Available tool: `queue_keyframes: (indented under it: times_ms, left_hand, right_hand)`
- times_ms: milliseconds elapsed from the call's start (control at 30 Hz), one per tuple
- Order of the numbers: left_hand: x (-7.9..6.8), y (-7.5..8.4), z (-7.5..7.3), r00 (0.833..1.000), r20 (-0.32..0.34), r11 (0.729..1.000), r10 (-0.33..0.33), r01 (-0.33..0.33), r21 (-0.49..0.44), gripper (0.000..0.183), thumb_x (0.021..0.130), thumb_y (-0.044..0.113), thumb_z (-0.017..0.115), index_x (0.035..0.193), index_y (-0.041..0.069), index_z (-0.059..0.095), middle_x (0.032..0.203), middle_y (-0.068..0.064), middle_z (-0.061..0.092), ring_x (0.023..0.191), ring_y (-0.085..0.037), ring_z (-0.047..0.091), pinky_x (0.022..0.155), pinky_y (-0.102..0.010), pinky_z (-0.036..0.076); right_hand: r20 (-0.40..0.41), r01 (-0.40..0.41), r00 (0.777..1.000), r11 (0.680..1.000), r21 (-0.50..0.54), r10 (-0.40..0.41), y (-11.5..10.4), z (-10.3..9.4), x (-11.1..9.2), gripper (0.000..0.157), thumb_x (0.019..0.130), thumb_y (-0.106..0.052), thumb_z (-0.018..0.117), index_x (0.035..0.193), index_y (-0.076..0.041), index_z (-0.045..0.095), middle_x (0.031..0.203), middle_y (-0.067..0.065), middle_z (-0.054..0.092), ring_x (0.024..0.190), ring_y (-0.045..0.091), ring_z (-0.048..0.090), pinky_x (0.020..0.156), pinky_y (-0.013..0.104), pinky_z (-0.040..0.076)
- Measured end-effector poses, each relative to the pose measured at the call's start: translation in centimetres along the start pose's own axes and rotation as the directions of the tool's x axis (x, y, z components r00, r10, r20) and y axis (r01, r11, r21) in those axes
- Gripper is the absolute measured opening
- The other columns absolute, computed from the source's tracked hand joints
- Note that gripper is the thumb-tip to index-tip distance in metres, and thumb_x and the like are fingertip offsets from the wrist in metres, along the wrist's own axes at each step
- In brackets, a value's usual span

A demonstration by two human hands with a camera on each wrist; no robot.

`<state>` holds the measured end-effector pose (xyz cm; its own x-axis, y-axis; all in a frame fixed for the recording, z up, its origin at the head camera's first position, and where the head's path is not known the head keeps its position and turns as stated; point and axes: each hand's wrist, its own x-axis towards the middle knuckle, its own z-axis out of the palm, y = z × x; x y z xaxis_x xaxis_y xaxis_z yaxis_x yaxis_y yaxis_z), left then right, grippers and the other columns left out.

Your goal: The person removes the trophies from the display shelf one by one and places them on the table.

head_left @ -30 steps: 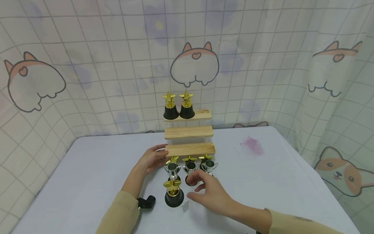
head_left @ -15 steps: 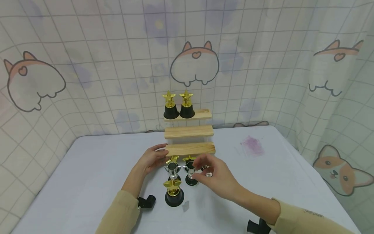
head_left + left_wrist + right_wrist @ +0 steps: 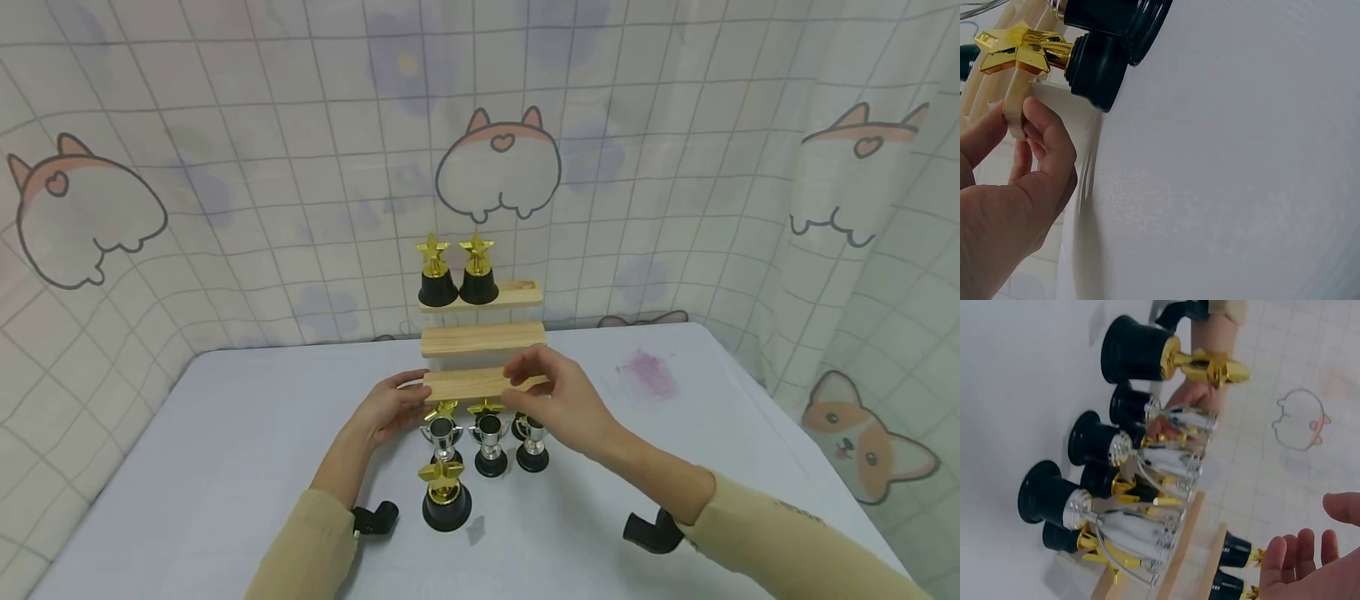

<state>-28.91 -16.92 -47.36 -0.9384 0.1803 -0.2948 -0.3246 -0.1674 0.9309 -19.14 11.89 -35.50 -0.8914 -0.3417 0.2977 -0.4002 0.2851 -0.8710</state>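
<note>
My left hand [image 3: 392, 407] pinches the left end of the lowest board [image 3: 465, 384] of a stepped wooden stand; the left wrist view shows thumb and fingers about the board's end [image 3: 1017, 112]. Over that board's right part hovers my right hand [image 3: 564, 402], fingers bent and apart, holding nothing. Below it stand a right silver cup trophy [image 3: 533, 454], a middle one [image 3: 491, 450] and a left one [image 3: 444, 433]. Gold star trophies [image 3: 486, 408] stand behind them, partly hidden. Another gold star trophy [image 3: 447, 502] stands in front.
On the top board [image 3: 519, 293] two gold star trophies [image 3: 478, 275] stand side by side at the left. The middle board [image 3: 483, 338] lies between it and the lowest one. A white table [image 3: 262, 433] carries everything, with a patterned curtain [image 3: 300, 208] behind.
My right hand has moved from among the silver cups forward and up to the lowest board, uncovering the middle and right cups. My left hand stays at the board's end.
</note>
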Motion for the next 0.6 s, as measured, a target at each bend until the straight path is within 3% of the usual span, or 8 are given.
queue_keyframes:
  times_ms: [167, 433, 600]
  left_hand:
    - [-0.1, 0.0, 0.0, 1.0, 0.001, 1.0, -0.003, 0.003, -0.003, 0.058, 0.1, 0.001, 0.063, 0.153, -0.003, 0.039, 0.14, -0.024, 0.052, 0.102, -0.019, 0.067, 0.082, -0.028, 0.059]
    - [0.0, -0.1, -0.1, 1.0, 0.009, 1.0, -0.001, 0.001, -0.012, 0.059, 0.1, 0.0, 0.063, 0.153, -0.003, 0.038, 0.141, -0.025, 0.05, 0.102, -0.019, 0.066, 0.083, -0.028, 0.059]
    - [0.0, -0.1, -0.2, 1.0, 0.014, 1.0, 0.003, -0.002, -0.015, 0.058, 0.101, 0.0, 0.062, 0.153, -0.003, 0.038, 0.141, -0.025, 0.05, 0.102, -0.018, 0.066, 0.082, -0.028, 0.059]
  right_hand:
    - [-0.032, -0.041, 0.999, 0.999, -0.005, 0.041, 0.2, -0.7, 1.6, 0.023, 0.095, -0.009, 0.074, 0.115, -0.004, 0.063, 0.113, 0.009, 0.065, 0.109, 0.024, 0.06, 0.09, 0.035, 0.055]
    - [-0.032, -0.101, 0.994, 0.994, 0.034, 0.102, 1.2, -1.6, 3.9, 0.027, 0.096, -0.01, 0.073, 0.119, 0.0, 0.062, 0.12, 0.018, 0.062, 0.11, 0.027, 0.06, 0.091, 0.037, 0.052]
    - [-0.029, -0.148, 0.988, 0.988, 0.04, 0.15, 1.8, -2.0, 5.2, 0.027, 0.096, -0.01, 0.073, 0.119, -0.001, 0.062, 0.12, 0.016, 0.063, 0.111, 0.027, 0.059, 0.089, 0.036, 0.05]
